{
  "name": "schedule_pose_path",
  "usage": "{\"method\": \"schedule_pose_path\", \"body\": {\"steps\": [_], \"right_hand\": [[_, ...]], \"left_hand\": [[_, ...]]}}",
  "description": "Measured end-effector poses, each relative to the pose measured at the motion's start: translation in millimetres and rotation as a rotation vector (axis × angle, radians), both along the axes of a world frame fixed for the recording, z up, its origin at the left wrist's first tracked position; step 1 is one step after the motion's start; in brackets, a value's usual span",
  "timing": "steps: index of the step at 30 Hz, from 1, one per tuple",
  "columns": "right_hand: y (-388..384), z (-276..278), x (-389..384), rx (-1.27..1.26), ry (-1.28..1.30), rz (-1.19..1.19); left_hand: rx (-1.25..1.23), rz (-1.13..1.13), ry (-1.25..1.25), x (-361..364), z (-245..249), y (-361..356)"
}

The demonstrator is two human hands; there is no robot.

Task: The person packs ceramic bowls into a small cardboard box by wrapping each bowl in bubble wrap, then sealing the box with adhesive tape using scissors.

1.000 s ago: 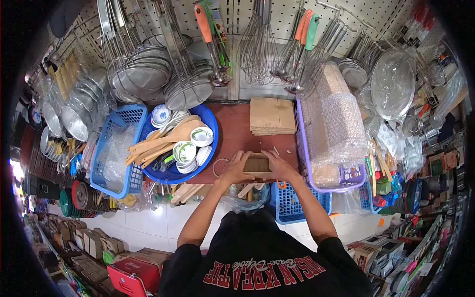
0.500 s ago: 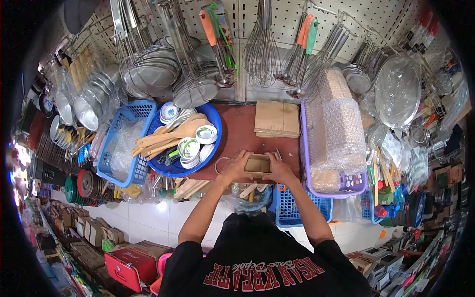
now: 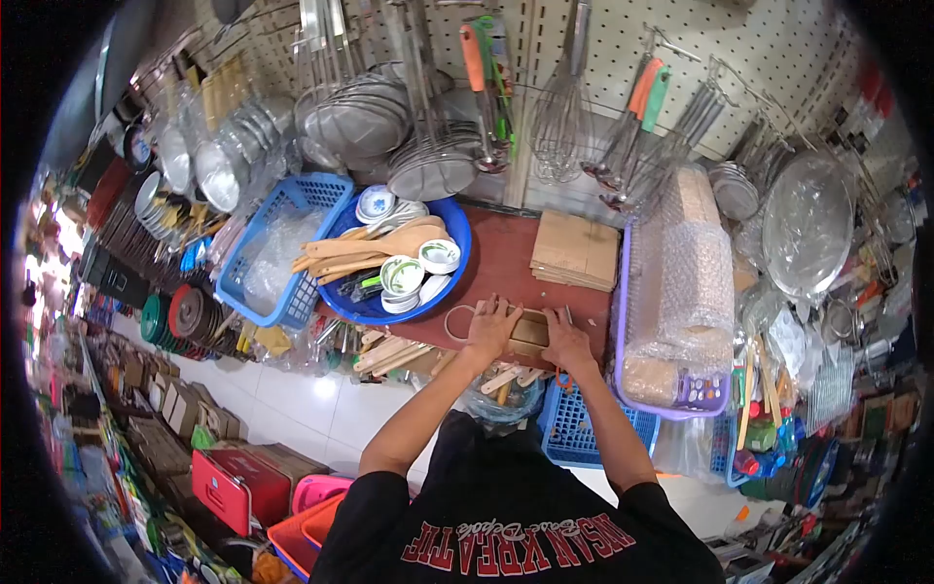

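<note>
A small brown cardboard box (image 3: 528, 334) lies on the reddish-brown table surface, near its front edge, between my two hands. My left hand (image 3: 494, 326) rests against the box's left side with its fingers spread. On the right side, my right hand (image 3: 567, 344) holds the box with fingers stretched forward. Beyond my hands sits a stack of flat brown cardboard pieces (image 3: 574, 249). A thin pale ring (image 3: 459, 323) lies just left of my left hand.
A blue basin (image 3: 455, 219) with wooden spatulas and small bowls stands left, beside a light-blue basket (image 3: 232, 277). At right is a purple basket (image 3: 623, 321) with bubble-wrapped goods. Whisks (image 3: 561, 127) and strainers (image 3: 433, 173) hang behind. Blue baskets (image 3: 584, 428) sit below the table's edge.
The view has shifted, so the table items appear farther right and lower. The box looks lower and flatter, and its opening shows less between my hands.
</note>
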State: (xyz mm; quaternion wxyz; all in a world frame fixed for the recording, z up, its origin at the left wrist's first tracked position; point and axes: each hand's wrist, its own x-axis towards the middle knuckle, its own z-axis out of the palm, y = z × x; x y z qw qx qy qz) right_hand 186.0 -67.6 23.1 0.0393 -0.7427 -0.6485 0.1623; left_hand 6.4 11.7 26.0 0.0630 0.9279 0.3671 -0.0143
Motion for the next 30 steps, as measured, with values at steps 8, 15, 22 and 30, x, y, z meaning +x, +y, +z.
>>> {"method": "schedule_pose_path", "body": {"steps": [8,15,22,30], "right_hand": [[-2,12,-2,-0.044,0.02,0.003],[-2,46,-16,-0.112,-0.155,0.038],[41,114,-62,0.057,-0.037,0.075],[137,114,-152,0.232,0.44,0.196]], "left_hand": [[-0.013,-0.011,-0.154,-11,-14,-5],[-0.3,-0.006,-0.485,-53,5,-6],[-0.283,0.153,-0.941,-114,61,14],[0.079,0.326,-1.254,-163,84,89]]}}
